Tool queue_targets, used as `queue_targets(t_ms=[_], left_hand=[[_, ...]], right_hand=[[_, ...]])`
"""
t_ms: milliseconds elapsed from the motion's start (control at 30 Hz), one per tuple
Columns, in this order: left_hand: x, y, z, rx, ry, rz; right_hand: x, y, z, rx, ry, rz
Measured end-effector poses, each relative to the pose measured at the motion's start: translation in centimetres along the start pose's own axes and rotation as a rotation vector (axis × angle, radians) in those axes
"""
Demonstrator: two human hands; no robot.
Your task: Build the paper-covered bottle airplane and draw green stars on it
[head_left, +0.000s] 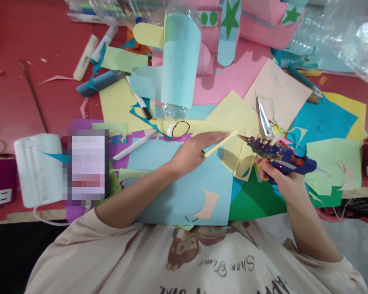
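Note:
My right hand (277,175) is wrapped round the grip of a blue hot glue gun (294,160), with a glue stick poking out of its back end. Its nozzle points left and lies at or very near the tip of a narrow yellow paper piece (221,143). That piece is held edge-up in my left hand (194,151), whose fingers close behind it; part of the grip is hidden. Under my left hand lies a light blue sheet (178,192). Silver scissors (263,116) rest just beyond the glue gun, and cut yellow scraps (247,165) are below the nozzle.
A bottle wrapped in light blue paper (180,61) lies ahead, near pink paper shapes with green stars (231,20). Markers (86,57) are at upper left. A phone (88,163) and a white case (38,169) sit left. Plastic wrap (352,36) fills the far right corner.

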State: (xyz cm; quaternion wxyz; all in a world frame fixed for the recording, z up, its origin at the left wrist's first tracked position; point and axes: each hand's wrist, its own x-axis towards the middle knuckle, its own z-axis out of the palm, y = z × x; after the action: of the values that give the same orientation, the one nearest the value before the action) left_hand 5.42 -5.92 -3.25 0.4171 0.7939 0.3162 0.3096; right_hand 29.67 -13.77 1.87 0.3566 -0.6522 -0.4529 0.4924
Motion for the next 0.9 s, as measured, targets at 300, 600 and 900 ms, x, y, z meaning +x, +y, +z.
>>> queue_targets(t_ms=[300, 600, 900], left_hand=[[0.0, 0.0, 0.0, 0.000, -0.010, -0.006], [0.0, -0.1, -0.1, 0.064, 0.000, 0.057], [-0.1, -0.1, -0.1, 0.054, 0.003, 0.050]], right_hand=[[-1.0, -0.6, 1.4, -0.099, -0.041, 0.064], [-0.6, -0.7, 1.7, -0.098, -0.058, 0.048], [-0.6, -0.2, 1.5, -0.123, -0.061, 0.064]])
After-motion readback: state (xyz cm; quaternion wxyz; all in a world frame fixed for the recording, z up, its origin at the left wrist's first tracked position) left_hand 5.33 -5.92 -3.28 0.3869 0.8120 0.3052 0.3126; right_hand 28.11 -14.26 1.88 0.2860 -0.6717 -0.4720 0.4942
